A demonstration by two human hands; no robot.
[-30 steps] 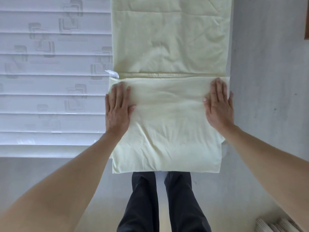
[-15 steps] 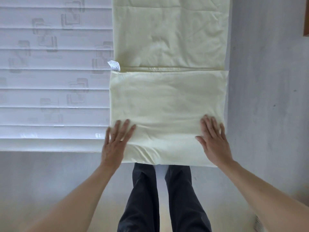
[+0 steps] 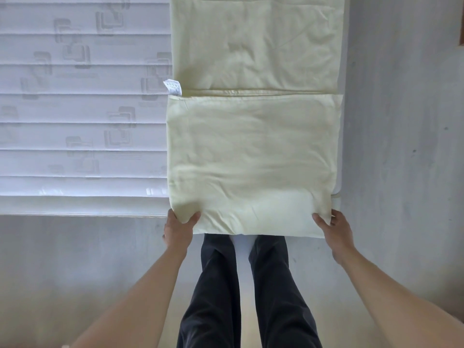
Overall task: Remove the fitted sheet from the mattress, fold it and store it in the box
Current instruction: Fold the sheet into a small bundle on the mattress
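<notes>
at the mattress (image 3: pixel 75 121) edge, left hand (image 3: pixel 177 229) and right hand (image 3: pixel 335 231) pinching folded sheet (image 3: pixel 251 151) corners, fingertips hidden beneath

The fitted sheet (image 3: pixel 253 151) runs off the far edge, and its near fold hides the mattress (image 3: pixel 75 121) corner. Fingers of the left hand (image 3: pixel 177 231) and right hand (image 3: pixel 337 233) are tucked under the cloth (only thumbs show). Print on the care tag (image 3: pixel 173 87) is too small to read
</notes>
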